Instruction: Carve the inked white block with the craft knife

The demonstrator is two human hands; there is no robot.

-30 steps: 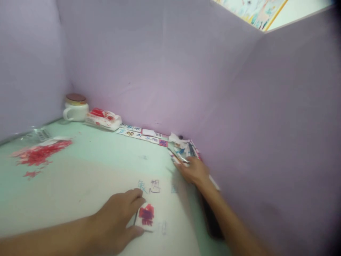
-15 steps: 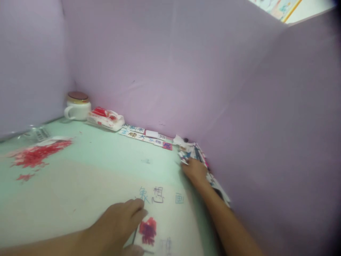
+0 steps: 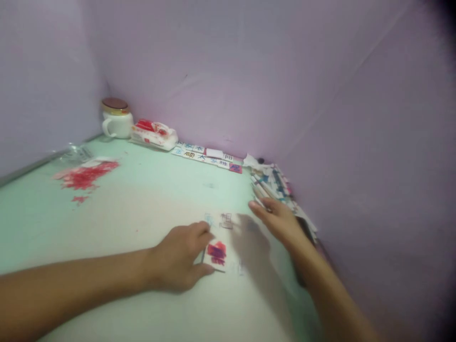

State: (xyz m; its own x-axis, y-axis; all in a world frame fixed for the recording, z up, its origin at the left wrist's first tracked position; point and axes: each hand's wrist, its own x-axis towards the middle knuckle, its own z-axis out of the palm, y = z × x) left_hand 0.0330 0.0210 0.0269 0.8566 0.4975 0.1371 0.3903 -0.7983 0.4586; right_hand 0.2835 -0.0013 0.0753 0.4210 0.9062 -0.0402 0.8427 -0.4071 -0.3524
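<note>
My left hand [image 3: 183, 256] has its fingers and thumb at the edges of a small white card [image 3: 223, 267], holding it at the table. Red and purple scribble covers the card's middle. Just above the card lie pale cards with Chinese characters, one reading in purple [image 3: 225, 220]. My right hand [image 3: 276, 216] is raised beside a pile of marker pens [image 3: 272, 183] by the right wall. A white marker pen [image 3: 259, 202] shows between its thumb and fingers, though blur hides the exact grip. The right hand casts a shadow on the table.
Along the back wall stand a white lidded mug [image 3: 119, 126], a packet of wipes [image 3: 155, 137] and rows of character cards [image 3: 204, 160]. Red scribble [image 3: 87, 175] marks the table [image 3: 149, 183] at left, near clear plastic wrapping [image 3: 73, 153]. A dark object [image 3: 302, 228] lies under my right wrist.
My view has tilted down and shifted left. My right hand has drawn back a little from the pen pile, toward me. My left hand stays at the scribbled card.
</note>
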